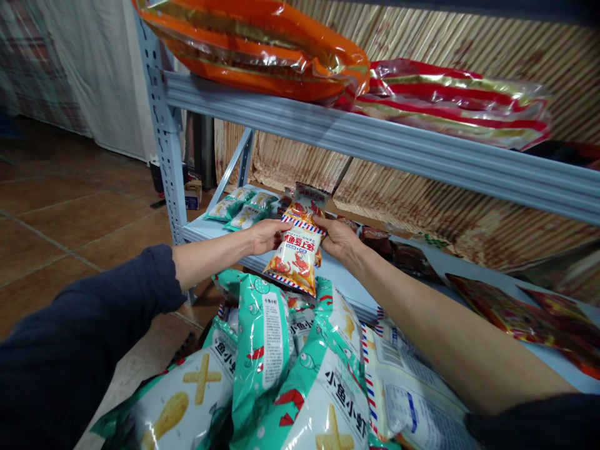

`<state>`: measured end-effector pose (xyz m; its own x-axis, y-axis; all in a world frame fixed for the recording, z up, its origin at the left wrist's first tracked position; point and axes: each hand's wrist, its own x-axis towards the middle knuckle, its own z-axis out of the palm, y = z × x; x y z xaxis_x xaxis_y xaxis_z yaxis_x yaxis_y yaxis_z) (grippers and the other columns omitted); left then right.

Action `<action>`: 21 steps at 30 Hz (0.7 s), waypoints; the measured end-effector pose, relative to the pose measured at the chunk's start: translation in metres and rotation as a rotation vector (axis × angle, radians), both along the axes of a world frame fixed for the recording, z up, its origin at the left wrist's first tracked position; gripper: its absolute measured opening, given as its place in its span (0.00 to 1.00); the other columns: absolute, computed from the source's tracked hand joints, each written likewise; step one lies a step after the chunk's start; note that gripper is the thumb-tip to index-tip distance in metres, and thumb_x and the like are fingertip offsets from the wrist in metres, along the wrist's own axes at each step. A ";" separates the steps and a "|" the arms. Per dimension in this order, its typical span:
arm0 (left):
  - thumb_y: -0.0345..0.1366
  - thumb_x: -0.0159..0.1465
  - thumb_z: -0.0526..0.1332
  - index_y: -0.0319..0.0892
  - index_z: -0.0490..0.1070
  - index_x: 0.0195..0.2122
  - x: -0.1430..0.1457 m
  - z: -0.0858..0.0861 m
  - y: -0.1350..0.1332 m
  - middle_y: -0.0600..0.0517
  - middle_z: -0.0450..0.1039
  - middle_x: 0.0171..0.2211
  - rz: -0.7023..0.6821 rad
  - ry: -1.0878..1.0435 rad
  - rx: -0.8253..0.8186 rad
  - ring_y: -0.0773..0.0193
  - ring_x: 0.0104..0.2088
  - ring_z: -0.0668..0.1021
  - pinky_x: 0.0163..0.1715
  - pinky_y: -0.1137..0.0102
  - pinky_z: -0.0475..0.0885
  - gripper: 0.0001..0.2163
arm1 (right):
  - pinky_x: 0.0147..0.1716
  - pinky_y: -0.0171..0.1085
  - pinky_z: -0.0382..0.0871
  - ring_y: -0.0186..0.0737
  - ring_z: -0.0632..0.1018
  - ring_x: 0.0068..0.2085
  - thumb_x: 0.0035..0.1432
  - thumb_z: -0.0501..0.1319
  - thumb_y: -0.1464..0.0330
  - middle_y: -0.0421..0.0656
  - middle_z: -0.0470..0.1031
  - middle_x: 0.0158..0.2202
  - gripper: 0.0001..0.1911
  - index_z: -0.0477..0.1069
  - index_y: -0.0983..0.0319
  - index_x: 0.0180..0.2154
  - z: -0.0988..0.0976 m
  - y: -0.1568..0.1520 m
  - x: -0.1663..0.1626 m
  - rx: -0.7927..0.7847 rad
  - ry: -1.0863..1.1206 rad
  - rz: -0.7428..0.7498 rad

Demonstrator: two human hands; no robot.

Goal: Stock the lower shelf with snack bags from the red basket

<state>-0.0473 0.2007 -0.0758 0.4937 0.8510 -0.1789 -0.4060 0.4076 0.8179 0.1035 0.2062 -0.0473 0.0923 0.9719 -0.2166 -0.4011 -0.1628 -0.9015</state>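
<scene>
Two hands grip one orange-and-white snack bag (295, 255) just above the front edge of the lower shelf (338, 279). The left hand (263, 236) has its fingers clamped on the bag's left edge, and the right hand (339, 240) pinches its upper right corner. Near the camera lies a heap of green-and-white bags (300, 375). Small green packets (240, 209) lie at the shelf's far left and red packets (525, 312) at its right. On the upper shelf (375, 140) rest an orange pack (253, 44) and a red pack (450, 100).
</scene>
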 end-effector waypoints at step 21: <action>0.27 0.50 0.65 0.38 0.70 0.40 -0.020 -0.009 -0.013 0.47 0.74 0.37 -0.290 -0.036 0.167 0.62 0.36 0.75 0.43 0.62 0.67 0.15 | 0.34 0.43 0.74 0.37 0.75 0.25 0.52 0.51 0.82 0.41 0.73 0.21 0.10 0.67 0.66 0.29 -0.001 -0.004 -0.002 0.032 0.008 -0.039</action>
<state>-0.0672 0.1872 -0.0846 0.7231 0.6903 -0.0268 -0.3225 0.3716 0.8706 0.1015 0.2027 -0.0480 0.1288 0.9740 -0.1865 -0.4138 -0.1182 -0.9027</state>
